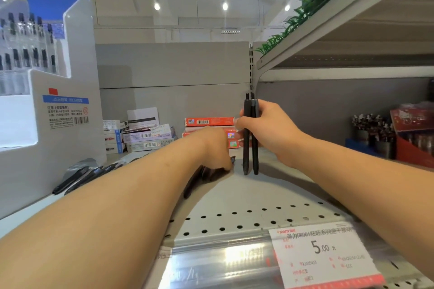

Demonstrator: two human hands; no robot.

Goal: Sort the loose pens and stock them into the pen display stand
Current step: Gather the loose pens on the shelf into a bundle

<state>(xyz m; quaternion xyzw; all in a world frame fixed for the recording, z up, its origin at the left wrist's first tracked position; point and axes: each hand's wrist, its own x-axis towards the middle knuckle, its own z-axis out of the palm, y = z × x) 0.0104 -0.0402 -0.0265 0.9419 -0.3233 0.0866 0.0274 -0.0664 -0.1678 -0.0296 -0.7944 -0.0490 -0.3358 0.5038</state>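
Price tag [324, 253] on the shelf lip sits closest to me, with the perforated shelf [246, 197] running back from it. Biggest item is the white pen display stand [54, 110] at far left, upper tiers already holding rows of pens upright. Stacked stationery boxes [145, 134] and red boxes [209, 122] sit at the back. My right hand [270, 131] is clamped around two black pens [250, 134], fingers curled round the barrels; the pens stand near vertical, long axis up-down, lower ends resting on or just above the shelf, I cannot tell which. Which end is the tip is too dark to read. My left hand [216, 148] is down on a small pile of loose pens [199, 178] near shelf centre, fingertips curled toward them; whether it has actually pinched one I cannot tell. That pile lies flat, angled from near-left to far-right. More loose pens [79, 176], partly in a clear wrapper, lie flat just beside the stand's base, on the same slant. Step looks like gathering matching pens into the right-hand bundle. To do it well I'd lift one pen at a time, turn it to match the bundle, tap ends level on the shelf, then carry it left to the stand.
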